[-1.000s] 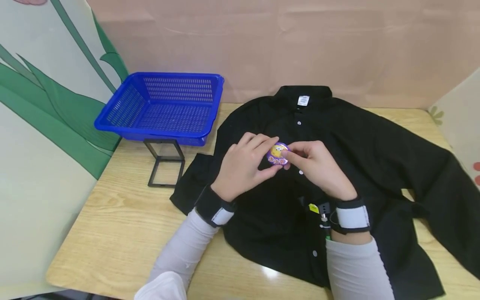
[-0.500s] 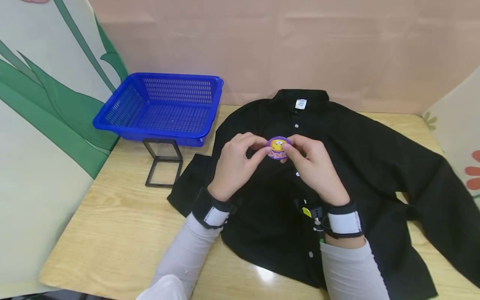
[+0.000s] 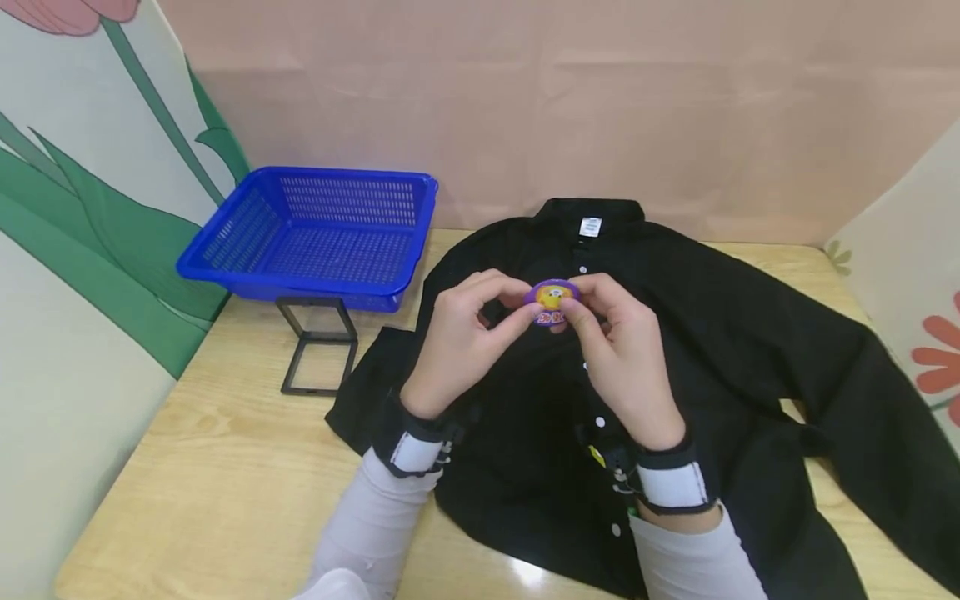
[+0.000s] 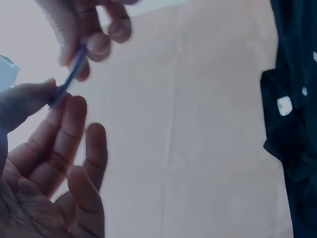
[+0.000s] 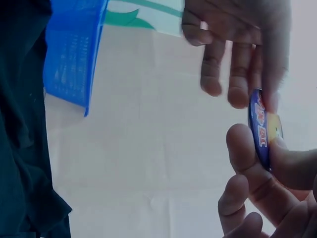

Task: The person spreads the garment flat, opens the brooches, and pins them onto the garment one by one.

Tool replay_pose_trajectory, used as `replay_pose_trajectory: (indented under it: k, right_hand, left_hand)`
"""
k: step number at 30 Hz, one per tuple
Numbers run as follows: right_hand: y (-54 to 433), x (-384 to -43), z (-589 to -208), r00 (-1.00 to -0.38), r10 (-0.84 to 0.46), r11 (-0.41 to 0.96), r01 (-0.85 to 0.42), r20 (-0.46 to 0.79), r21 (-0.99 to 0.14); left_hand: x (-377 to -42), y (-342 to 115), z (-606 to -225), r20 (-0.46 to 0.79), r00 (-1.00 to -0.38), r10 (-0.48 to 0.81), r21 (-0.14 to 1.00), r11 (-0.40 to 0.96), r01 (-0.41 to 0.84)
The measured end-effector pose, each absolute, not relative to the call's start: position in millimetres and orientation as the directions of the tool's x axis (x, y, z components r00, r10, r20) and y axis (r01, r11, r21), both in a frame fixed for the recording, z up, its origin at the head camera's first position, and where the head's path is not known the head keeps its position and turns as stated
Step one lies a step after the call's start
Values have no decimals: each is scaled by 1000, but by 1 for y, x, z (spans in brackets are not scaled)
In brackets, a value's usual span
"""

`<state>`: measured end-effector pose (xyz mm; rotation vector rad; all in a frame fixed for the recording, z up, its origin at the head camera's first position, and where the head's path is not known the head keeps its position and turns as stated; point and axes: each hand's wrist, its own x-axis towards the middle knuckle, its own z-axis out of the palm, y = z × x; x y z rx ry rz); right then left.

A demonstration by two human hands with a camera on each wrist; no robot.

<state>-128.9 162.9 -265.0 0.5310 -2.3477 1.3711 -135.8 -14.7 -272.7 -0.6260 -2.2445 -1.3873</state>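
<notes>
A round purple badge (image 3: 551, 294) with a yellow cartoon figure and lettering is held up over a black shirt (image 3: 517, 467) spread on the table. Thumb and fingers of my left hand (image 3: 461, 346) pinch its left edge. On the right edge, my right hand (image 3: 630, 371) grips it between thumb and fingers, the thumb lying over part of its face. The left wrist view shows the badge (image 4: 74, 69) nearly edge-on as a thin disc. Printed lettering on the badge (image 5: 260, 126) is visible from the right wrist. Its back is hidden.
A blue plastic basket (image 3: 416, 250) stands at the back left of the wooden table (image 3: 195, 483). In front of it is a black open frame stand (image 3: 318, 337), close to a shirt sleeve. A pinkish backdrop (image 3: 510, 108) rises behind the table.
My left hand has shifted from extended fingers along the badge's side to a pinch on its left edge. The right hand keeps its grip. The head view has tilted up slightly.
</notes>
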Motion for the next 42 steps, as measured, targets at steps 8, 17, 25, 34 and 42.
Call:
replay_pose_trajectory:
  k: [8,17,25,34,42]
  right_hand:
    - [155,-122,-272,-796,-176,467,-586,580,-662]
    - [148,-128,-267,-727,-223,501,-657,650,-563]
    - [148,-128,-268,-741,-228,532,-638,631,-557]
    - [151,-126,-270,-752,-203,577,-609,627,-544]
    - [147,-126,-271,-757,-221,578,-609,615,-543]
  left_hand:
    - [-129,-16,-274,506,-846,169,765,365,531]
    - [-135,-27,-265,543,-820,180,730,382,567]
    - [-134,-25,-267,578,-790,204,672,430,603]
    - [-135,-24,-268,580,-773,257,636,451,626]
    - [-134,-28,-269,564,-784,261,637,467,614]
